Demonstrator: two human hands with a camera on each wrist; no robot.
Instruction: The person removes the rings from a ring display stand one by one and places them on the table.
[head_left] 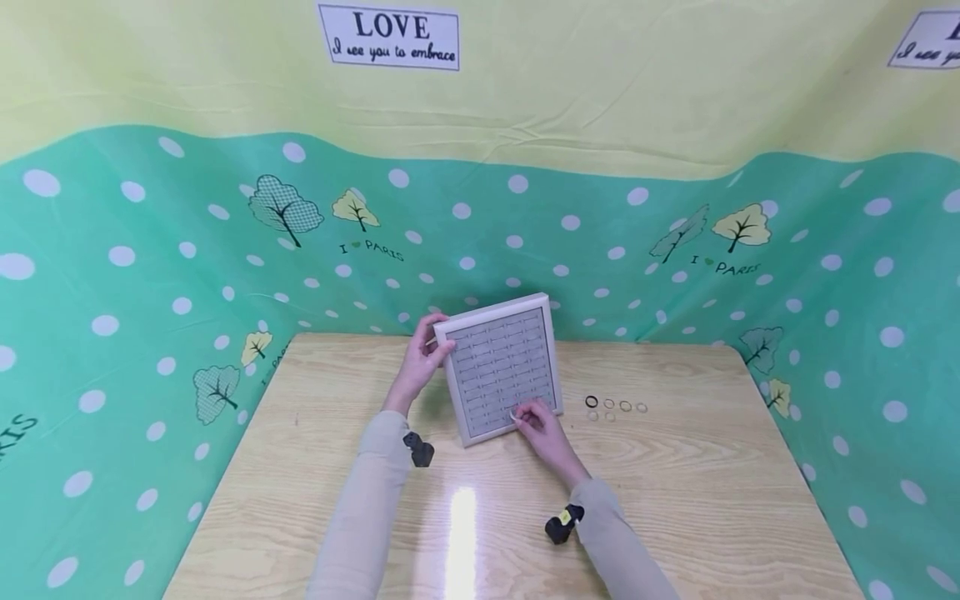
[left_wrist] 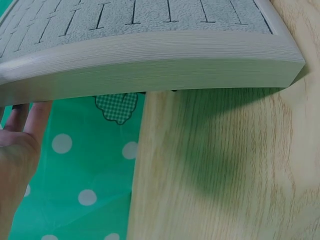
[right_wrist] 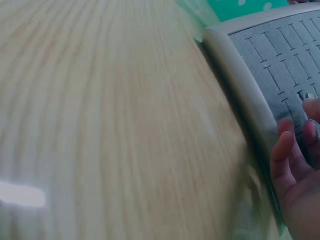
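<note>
A light-framed ring display tray [head_left: 495, 360] with rows of slits in its grey padding stands tilted up on the wooden table. My left hand [head_left: 417, 367] grips its upper left corner, thumb over the frame and fingers toward the back. In the left wrist view, fingers [left_wrist: 37, 120] show beneath the frame's edge. My right hand [head_left: 547, 437] pinches a small silvery ring [right_wrist: 310, 95] at a slit in the lower part of the padding. Its other fingers [right_wrist: 282, 155] curl close over the tray's lower edge; part of the ring is hidden by the fingertips.
Right of the tray, several loose rings lie in two short rows on the table, among them a black ring [head_left: 587, 402] and a gold-toned ring [head_left: 626, 411]. Behind the table [head_left: 697, 467] hangs a green, dotted cloth [head_left: 517, 217], close to the tray's top.
</note>
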